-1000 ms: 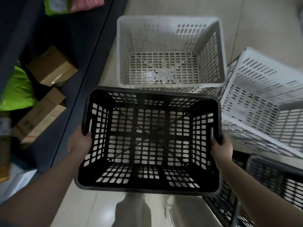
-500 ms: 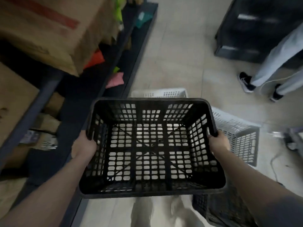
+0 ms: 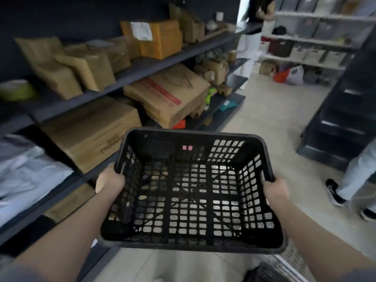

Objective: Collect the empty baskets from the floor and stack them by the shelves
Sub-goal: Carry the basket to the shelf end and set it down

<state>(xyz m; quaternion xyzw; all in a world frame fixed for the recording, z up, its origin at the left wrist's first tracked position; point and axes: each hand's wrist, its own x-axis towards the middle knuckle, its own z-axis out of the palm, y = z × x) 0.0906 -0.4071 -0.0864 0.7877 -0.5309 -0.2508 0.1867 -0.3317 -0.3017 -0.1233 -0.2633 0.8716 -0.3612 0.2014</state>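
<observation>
An empty black plastic basket with slotted walls is held level in front of me, above the floor. My left hand grips its left rim and my right hand grips its right rim. A small pink tag shows on the basket's far wall. At the bottom right edge, part of a white basket on the floor peeks out from under the black one. The other floor baskets are out of sight.
Dark shelves full of cardboard boxes run along my left. A dark shelf unit stands at the right. A person's leg and black shoe are close on the right. Another person stands far down the aisle.
The view has swung up from the floor baskets to the aisle and shelves. The black basket stays in both hands and has risen with me.
</observation>
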